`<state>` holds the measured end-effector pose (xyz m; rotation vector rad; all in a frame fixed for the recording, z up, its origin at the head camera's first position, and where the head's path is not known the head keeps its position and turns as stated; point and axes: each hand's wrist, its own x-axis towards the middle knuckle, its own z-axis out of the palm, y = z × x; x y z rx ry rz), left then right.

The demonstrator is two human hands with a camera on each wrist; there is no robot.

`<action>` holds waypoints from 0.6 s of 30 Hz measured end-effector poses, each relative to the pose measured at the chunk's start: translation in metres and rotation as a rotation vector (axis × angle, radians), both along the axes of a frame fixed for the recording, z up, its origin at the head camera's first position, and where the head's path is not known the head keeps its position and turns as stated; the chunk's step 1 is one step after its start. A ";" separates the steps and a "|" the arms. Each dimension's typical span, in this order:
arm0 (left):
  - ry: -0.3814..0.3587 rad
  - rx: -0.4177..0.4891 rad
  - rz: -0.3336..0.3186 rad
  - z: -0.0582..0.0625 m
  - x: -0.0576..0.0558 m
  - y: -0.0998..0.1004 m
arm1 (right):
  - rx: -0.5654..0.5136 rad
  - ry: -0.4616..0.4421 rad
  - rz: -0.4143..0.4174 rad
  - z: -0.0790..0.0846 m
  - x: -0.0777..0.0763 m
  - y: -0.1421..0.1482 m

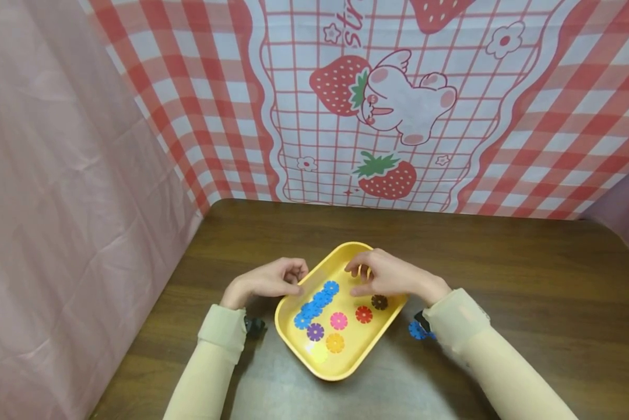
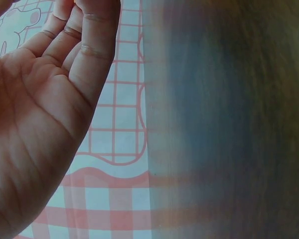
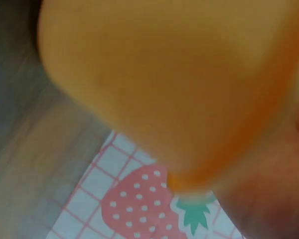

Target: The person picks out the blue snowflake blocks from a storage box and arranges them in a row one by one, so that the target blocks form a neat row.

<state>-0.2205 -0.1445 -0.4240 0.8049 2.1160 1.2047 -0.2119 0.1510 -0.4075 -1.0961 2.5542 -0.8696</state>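
One yellow, round-cornered plastic tray (image 1: pixel 344 300) of toothed, coloured discs (image 1: pixel 316 302) stands on a brown wood-grain tabletop (image 1: pixel 503 274), widest room toward two o'clock. Left hand (image 1: pixel 272 277): fingers loosely curled, ten-o'clock rim (image 1: pixel 332 378); contact indeterminate. Right hand (image 1: pixel 389 274): fingers bent, thumb apart, over two-o'clock side, grasping nothing visible.

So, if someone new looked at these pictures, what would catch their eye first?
Probably the bright yellow tray on the brown table, with a row of overlapping blue flower-shaped discs along its left side. Next, the left hand at the tray's left edge and the right hand over its far right part. Behind the table is a red-and-white cloth printed with big strawberries.
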 end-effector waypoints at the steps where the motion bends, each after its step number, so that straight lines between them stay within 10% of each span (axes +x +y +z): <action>1: -0.004 0.004 -0.001 0.000 0.000 0.000 | 0.009 0.002 -0.005 -0.001 -0.001 -0.003; 18: -0.007 0.025 -0.014 -0.004 -0.003 -0.001 | 0.041 0.014 -0.011 -0.024 -0.011 -0.034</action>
